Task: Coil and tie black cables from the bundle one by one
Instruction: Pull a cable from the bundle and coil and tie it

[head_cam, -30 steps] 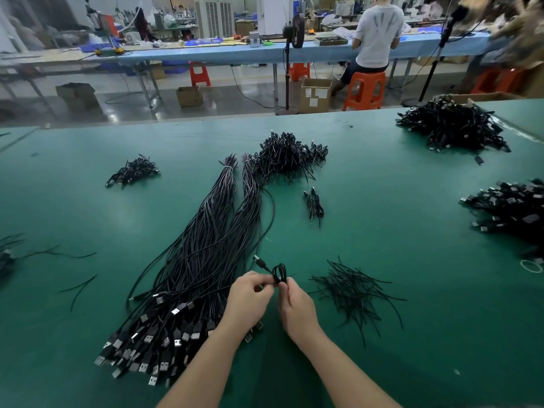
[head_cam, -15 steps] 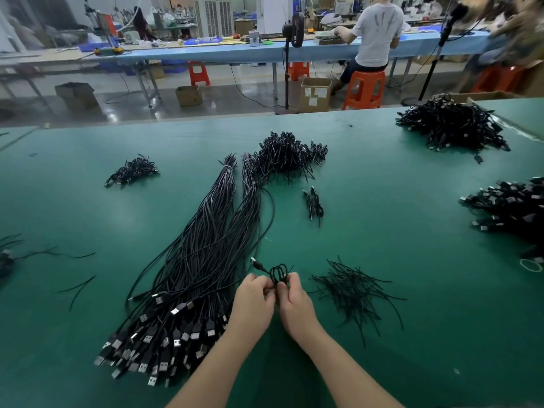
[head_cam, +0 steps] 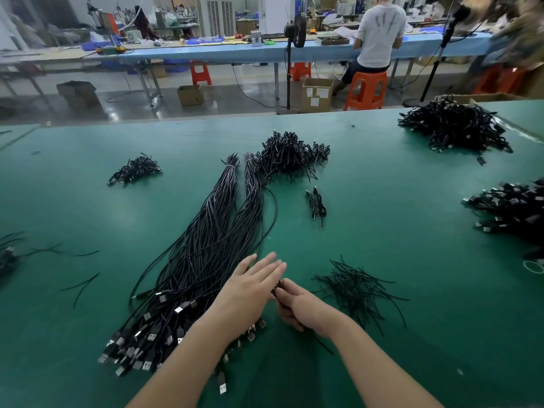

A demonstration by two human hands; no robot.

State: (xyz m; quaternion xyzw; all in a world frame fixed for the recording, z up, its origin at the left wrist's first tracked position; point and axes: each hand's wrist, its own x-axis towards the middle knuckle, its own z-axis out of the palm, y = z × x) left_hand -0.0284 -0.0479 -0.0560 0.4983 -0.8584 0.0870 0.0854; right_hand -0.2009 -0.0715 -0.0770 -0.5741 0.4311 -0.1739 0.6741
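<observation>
- The left hand [head_cam: 253, 285] lies flat with its fingers straight and spread, released, above the near edge of the long bundle of black cables [head_cam: 200, 254]; I cannot tell whether it touches the cables beneath it.
- The right hand [head_cam: 300, 307] has its fingers curled round a small coiled black cable [head_cam: 277, 287], which is mostly hidden inside the grasp; only a dark bit shows at the fingertips, just beside the left hand.
- A thin black strand [head_cam: 322, 344] trails from under the right hand toward the person across the green felt table top [head_cam: 412, 290].
- The long bundle runs from its tied far ends down to a fan of silver-tipped USB plugs [head_cam: 138, 346] at the near left.
- A loose scatter of short black twist ties [head_cam: 356, 290] lies just to the right of the right hand.
- A heap of finished coiled cables [head_cam: 290, 156] sits at the far end of the bundle, with one small tied coil [head_cam: 316, 204] apart from it, nearer the person.
- Further dark cable piles rest at the far left [head_cam: 134, 170], far right [head_cam: 453, 128] and right edge [head_cam: 512, 207].
- Beyond the table, a person in a white shirt [head_cam: 379, 30] sits on an orange stool [head_cam: 366, 89] at a blue bench.
</observation>
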